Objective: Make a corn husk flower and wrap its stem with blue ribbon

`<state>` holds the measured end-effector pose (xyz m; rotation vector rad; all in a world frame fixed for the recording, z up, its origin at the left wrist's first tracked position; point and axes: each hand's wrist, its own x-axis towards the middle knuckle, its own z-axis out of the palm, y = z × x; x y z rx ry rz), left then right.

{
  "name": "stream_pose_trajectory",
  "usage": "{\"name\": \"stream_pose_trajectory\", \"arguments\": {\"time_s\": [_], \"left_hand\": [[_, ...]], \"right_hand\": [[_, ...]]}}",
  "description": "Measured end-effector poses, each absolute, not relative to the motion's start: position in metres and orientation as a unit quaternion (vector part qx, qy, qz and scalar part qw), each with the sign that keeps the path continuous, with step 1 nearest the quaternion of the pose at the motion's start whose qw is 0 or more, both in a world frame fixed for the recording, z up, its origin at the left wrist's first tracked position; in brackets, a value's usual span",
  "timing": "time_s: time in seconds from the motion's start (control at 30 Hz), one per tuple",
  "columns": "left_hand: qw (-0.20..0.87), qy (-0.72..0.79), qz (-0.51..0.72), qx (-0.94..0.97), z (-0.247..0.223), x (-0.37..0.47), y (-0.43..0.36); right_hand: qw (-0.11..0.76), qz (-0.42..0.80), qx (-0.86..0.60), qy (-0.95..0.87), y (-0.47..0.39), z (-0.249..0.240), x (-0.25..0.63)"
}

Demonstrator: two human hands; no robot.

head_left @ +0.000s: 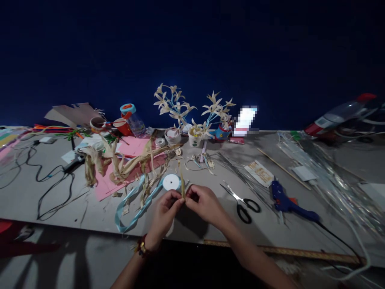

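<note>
Grey, cluttered desk against a deep blue wall, and here, near the front edge, a slender yellowish strip stands upright, left fingers pinching its base, right fingers curled alongside, grip unclear.

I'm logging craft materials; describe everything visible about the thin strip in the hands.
The strip is narrow, yellowish tan, and looks like dried plant husk. It points nearly straight up in view, upper tip free. The left hand pinches its lower end; the right hand is close beside, contact unclear. A white spool appears just left.
</note>
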<state>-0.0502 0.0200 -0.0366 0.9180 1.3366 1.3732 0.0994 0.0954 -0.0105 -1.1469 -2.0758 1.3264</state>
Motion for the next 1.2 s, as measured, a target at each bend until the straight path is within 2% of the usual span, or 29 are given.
{"name": "stream_pose_trajectory", "arguments": {"time_s": [0.13,0.27,0.7,0.97,1.1,1.2], "left_hand": [[0.538,0.523,0.566,0.342,-0.032,-0.049,0.022],[0.554,0.514,0.557,0.345,-0.029,-0.047,0.023],[0.506,0.548,0.507,0.432,-0.024,-0.052,0.025],[0.312,0.614,0.407,0.6,-0.014,-0.051,0.025],[0.296,0.602,0.411,0.617,-0.015,-0.051,0.021],[0.323,0.595,0.422,0.603,-0.012,-0.05,0.014]], "right_hand": [[0.201,0.59,-0.356,-0.696,0.104,-0.008,0.11],[0.176,0.596,-0.328,-0.712,0.109,-0.003,0.116],[0.163,0.488,-0.337,-0.788,0.108,0.0,0.115],[0.184,0.388,-0.348,-0.833,0.1,-0.006,0.109],[0.225,0.349,-0.34,-0.844,0.093,-0.012,0.103],[0.254,0.305,-0.356,-0.846,0.094,-0.018,0.105]]}}
